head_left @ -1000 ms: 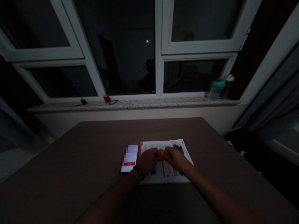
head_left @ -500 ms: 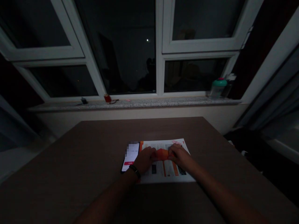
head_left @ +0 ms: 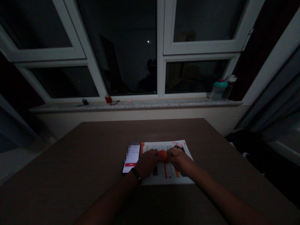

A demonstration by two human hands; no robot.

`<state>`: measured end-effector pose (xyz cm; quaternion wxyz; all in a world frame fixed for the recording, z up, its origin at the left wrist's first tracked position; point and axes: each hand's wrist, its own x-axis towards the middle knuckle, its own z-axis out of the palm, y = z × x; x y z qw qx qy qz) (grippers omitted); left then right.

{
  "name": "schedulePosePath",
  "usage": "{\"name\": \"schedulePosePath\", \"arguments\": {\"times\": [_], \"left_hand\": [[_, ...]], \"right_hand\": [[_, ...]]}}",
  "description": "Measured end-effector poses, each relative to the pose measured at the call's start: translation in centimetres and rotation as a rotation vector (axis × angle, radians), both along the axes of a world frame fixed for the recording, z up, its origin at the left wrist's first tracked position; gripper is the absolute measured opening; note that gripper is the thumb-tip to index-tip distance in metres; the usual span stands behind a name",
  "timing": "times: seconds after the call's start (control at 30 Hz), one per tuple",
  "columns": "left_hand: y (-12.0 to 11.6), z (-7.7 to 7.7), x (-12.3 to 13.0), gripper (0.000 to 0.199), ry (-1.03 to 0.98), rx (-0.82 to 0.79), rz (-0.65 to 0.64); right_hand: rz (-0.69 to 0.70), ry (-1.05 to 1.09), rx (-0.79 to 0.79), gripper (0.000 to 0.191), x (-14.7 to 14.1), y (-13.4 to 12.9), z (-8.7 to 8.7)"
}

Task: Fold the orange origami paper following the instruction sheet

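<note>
A small orange-red piece, perhaps folded paper, is pinched between my two hands above a printed sheet. My left hand holds its left end, and a dark band circles that wrist. At the right end, the closed fingers of my right hand grip it. The white printed sheet with orange parts lies flat under both hands. A lit phone rests against the sheet's left side. Near the sheet's top right corner is a small pink item.
The brown table reaches toward a stone windowsill. On the sill stand a green-lidded bottle at the right, a red jar and a small dark bottle at the left.
My hands have come closer together around the orange-red piece, so less of it shows. The pink item at the sheet's corner is more exposed.
</note>
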<state>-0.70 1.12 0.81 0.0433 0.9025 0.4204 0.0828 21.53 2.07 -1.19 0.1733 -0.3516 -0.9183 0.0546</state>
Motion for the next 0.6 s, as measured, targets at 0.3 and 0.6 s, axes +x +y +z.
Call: {"name": "schedulePosePath", "arguments": {"times": [0.3,0.6], "left_hand": [[-1.6,0.5,0.8,0.021,0.112,0.125,0.006],[-1.2,1.0,-0.1,0.016,0.044,0.126,0.075]], "right_hand": [[0.023,0.080,-0.062,0.028,-0.2,-0.5,0.4],[0.035,0.253,-0.181,0.020,0.7,-0.3,0.6]]}}
